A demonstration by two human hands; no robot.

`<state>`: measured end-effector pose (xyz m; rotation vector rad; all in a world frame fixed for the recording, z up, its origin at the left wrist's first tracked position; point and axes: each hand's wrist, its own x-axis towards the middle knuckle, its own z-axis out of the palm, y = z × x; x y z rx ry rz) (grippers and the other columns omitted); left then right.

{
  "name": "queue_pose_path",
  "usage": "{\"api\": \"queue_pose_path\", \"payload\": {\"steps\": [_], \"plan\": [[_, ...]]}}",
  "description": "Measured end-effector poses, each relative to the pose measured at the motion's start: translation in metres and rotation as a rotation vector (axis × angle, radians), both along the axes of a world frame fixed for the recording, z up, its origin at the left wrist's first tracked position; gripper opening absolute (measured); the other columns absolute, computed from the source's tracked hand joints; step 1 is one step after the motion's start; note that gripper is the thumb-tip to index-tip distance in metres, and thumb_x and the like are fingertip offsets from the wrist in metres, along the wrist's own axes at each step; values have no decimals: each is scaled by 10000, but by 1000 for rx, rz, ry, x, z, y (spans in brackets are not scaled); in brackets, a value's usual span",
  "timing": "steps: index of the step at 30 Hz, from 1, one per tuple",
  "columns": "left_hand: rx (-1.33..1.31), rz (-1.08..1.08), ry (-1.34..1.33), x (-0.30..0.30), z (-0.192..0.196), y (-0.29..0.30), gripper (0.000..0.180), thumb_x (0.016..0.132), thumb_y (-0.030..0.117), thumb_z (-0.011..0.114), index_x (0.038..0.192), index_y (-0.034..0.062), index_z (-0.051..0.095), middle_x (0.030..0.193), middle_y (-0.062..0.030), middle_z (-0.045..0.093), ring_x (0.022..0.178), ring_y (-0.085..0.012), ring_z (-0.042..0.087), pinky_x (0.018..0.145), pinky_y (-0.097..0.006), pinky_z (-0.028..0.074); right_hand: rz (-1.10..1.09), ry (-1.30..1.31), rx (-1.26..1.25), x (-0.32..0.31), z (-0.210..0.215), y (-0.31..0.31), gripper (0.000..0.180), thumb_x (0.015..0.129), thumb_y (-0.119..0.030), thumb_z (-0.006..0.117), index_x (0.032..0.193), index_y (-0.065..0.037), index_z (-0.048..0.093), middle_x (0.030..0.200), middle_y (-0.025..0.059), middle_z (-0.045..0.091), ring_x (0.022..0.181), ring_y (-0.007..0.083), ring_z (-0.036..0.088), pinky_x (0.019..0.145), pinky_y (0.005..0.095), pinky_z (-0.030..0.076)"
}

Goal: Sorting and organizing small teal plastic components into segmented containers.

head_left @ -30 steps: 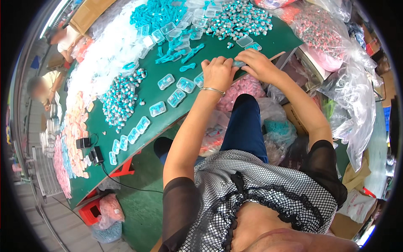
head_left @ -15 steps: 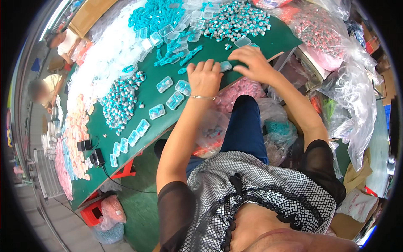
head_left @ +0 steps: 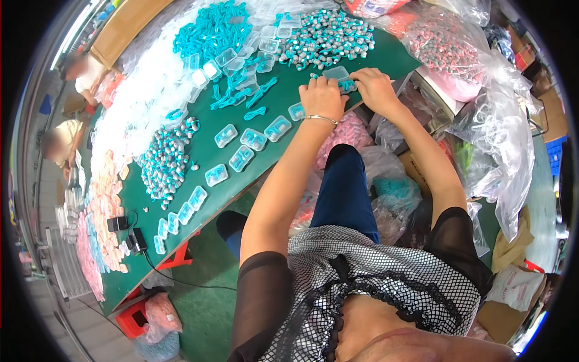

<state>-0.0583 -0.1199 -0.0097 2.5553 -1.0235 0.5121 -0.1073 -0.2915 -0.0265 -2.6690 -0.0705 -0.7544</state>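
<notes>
At the table's front edge, my left hand (head_left: 324,99) is closed, its fingers bent down beside a small clear plastic case (head_left: 348,86) with teal pieces in it. What those fingers hold is hidden. My right hand (head_left: 377,92) grips the right end of this case with curled fingers. Just beyond lies a clear, hinged-looking lid or half (head_left: 335,73). Left of my left hand, another clear case (head_left: 296,111) sits partly behind my wrist. A row of filled, closed cases (head_left: 278,128) runs down-left along the edge. A teal looped piece (head_left: 255,113) lies on the green table (head_left: 205,123).
Beyond my hands are piles of teal-and-grey capsule-shaped pieces (head_left: 329,37), teal loops (head_left: 211,30) and empty clear cases (head_left: 226,57). More capsules (head_left: 163,160) lie at left, near black adapters (head_left: 136,240) with a cable. Clear bags (head_left: 449,51) crowd the right. Two people sit far left.
My left hand has moved right, and my right hand has come down onto the case between them. The view has shifted slightly, and another case now shows at the row's end.
</notes>
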Motion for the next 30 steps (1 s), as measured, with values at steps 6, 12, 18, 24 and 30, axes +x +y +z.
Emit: {"api": "queue_pose_path", "payload": {"steps": [6,12,18,24,30], "plan": [[11,-57,58,-7,2,13,338,706,312,746,962,109,657,938,-81,636,938,-272,598,769,-447,395,9,12,20,18,3,-5,193,868,-201,540,993,-108,654,1008,69,631,963,279,579,820,438,454],[-61,-58,130,-7,1,16,428,687,276,773,1051,112,621,948,-77,633,943,-272,596,786,-450,382,244,179,204,34,18,-7,198,792,-105,655,986,-65,644,951,93,623,892,241,596,769,368,477],[-244,-101,17,-5,-5,17,471,697,237,769,1109,104,584,956,-64,629,935,-270,598,768,-436,381,364,234,428,2,30,-4,226,755,-41,678,974,-38,621,956,114,604,888,238,581,786,352,478],[-86,-186,-14,-4,-4,11,290,770,252,699,1002,89,642,929,-56,626,873,-241,603,739,-413,385,408,-71,169,-11,6,0,316,795,-53,657,1106,-32,603,1043,129,583,961,290,575,821,352,471],[-181,-300,-5,-9,9,37,231,770,271,695,912,92,663,829,-48,623,780,-245,602,698,-391,396,411,-37,252,-27,26,23,241,788,-78,670,1022,-30,637,932,114,611,858,285,605,754,363,484]]}}
